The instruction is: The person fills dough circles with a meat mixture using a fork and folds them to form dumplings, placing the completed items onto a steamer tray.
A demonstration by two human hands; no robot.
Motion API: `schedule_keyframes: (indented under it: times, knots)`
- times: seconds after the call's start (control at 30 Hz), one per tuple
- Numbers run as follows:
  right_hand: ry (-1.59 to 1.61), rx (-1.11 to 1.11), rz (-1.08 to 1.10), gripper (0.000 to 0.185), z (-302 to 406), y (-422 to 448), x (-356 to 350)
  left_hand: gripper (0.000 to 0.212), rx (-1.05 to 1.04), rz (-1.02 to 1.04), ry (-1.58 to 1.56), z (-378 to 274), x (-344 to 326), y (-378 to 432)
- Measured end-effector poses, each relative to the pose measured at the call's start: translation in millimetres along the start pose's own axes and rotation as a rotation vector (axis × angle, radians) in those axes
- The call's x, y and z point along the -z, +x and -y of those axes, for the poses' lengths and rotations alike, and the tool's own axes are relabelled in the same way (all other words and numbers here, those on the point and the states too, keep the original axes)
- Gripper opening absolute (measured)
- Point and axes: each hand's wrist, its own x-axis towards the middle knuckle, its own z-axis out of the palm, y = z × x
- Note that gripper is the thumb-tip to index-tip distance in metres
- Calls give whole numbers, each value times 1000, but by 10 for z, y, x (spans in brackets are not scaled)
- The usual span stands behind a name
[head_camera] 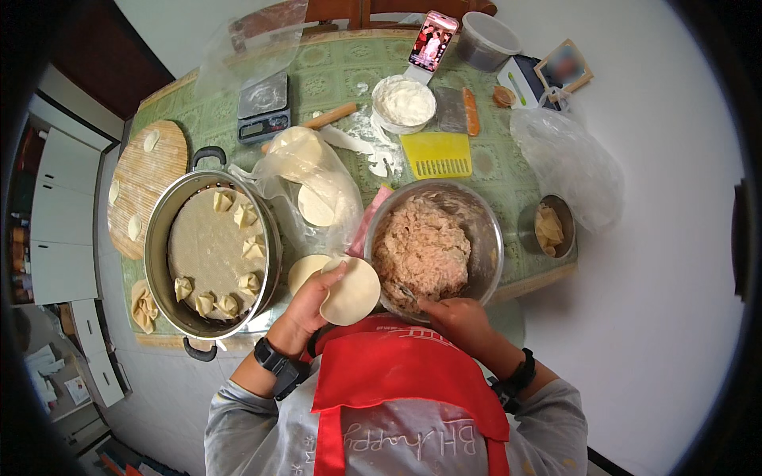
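A round dough wrapper point(352, 293) lies across the fingers of my left hand point(309, 300), the thumb pressed on its edge. Beneath that hand, another wrapper point(305, 269) rests on the table. My right hand point(455, 318) grips a metal utensil point(407, 291), its working end in the minced filling point(425, 247); most of it is hidden. The filling sits in a steel bowl point(491, 238). To the left, a two-handled steamer pot point(153, 262) holds several folded dumplings point(247, 215) around a mesh liner point(208, 244). Behind my left hand, a clear plastic bag point(342, 184) contains more wrappers point(317, 202).
Beyond the bowl are a yellow scraper point(437, 156), a flour tub point(403, 102), a rolling pin point(333, 115) and a kitchen scale point(263, 110). A phone point(433, 41) stands at the back. A small steel cup point(570, 229) is at right, a wooden board point(149, 190) at left.
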Motion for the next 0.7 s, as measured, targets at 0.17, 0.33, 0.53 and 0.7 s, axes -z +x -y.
schedule_keyframes:
  times: [0.17, 0.33, 0.53, 0.7]
  knots:
    - [117, -80, -26, 28, -14, -150, -113, 41, -22, -2, 44, 59, 3, -2]
    - [351, -204, -88, 22, 45, -283, -139, 41, -103, -51, 100, 65, -118, -14]
    - [626, -409, -108, 20, 63, -386, -222, 41, -122, -53, 62, 117, -73, 16]
    - [902, -602, -37, 20, 15, -323, -199, 37, -143, -49, 46, 127, -83, 25]
